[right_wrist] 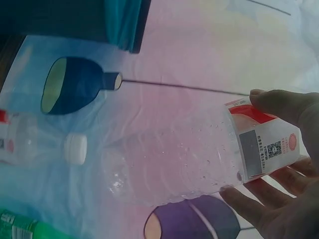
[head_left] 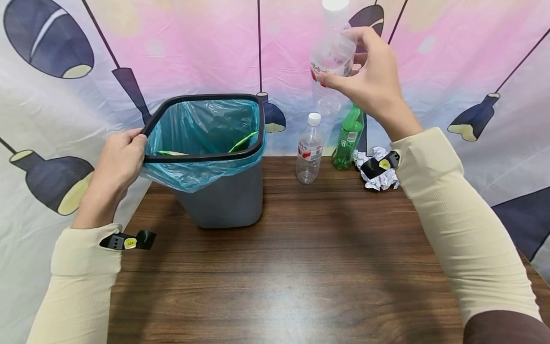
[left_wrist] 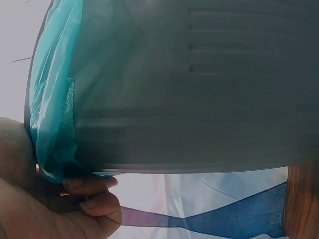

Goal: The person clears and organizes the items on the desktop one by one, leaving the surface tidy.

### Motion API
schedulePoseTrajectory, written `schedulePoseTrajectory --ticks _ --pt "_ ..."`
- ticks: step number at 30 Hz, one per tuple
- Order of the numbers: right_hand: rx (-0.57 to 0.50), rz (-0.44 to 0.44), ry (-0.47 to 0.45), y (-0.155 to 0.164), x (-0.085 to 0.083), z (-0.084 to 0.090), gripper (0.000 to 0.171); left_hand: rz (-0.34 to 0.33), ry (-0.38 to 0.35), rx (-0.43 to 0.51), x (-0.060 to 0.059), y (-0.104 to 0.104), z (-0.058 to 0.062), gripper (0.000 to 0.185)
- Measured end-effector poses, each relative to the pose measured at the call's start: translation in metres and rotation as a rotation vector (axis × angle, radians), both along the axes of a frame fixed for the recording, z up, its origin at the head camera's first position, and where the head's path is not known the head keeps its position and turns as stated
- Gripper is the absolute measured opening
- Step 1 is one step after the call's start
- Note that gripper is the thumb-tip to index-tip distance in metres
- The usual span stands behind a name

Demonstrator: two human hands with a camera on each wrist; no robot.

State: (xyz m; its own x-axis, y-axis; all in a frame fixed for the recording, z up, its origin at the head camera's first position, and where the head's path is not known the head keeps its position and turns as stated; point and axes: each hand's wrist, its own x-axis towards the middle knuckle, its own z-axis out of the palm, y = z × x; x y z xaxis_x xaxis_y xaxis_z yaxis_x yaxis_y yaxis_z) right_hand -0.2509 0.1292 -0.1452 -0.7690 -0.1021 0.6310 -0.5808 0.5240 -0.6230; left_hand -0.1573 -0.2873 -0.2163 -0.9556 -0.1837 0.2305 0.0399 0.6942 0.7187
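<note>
My left hand [head_left: 120,160] grips the black rim of a grey trash bin [head_left: 223,196] at its left corner; the left wrist view shows the fingers curled under the rim against the blue-green liner [left_wrist: 57,104]. Held up above the table, a clear plastic bottle [head_left: 331,52] with a white cap and a red-and-white label is gripped by my right hand [head_left: 375,71], thumb and fingers around the label. In the right wrist view, droplets cling inside this bottle [right_wrist: 174,159]. Below it stand a second clear bottle [head_left: 308,153] with a white cap and a green bottle [head_left: 348,138].
Crumpled white paper [head_left: 380,172] lies right of the green bottle, partly behind the right wrist strap. Inside the bin, bright green pieces [head_left: 243,142] show against the liner. A patterned curtain [head_left: 206,43] hangs behind the brown wooden table [head_left: 275,277].
</note>
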Motion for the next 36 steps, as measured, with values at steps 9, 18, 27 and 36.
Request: schedulePoseTrajectory --ticks 9,18,27,36 --pt "-0.066 0.059 0.01 -0.019 0.004 0.007 0.076 0.0 0.0 -0.008 0.0 0.001 -0.001 0.058" --pt "-0.214 0.202 0.08 -0.036 0.005 0.005 0.069 0.006 0.011 -0.001 0.002 0.001 -0.001 0.058" --pt "-0.335 0.257 0.065 -0.053 0.007 0.002 0.074 0.01 0.005 0.002 0.001 0.002 -0.001 0.058" --pt "-0.456 0.342 0.002 -0.071 0.013 0.002 0.077 0.012 0.012 0.002 0.0 0.002 -0.001 0.057"
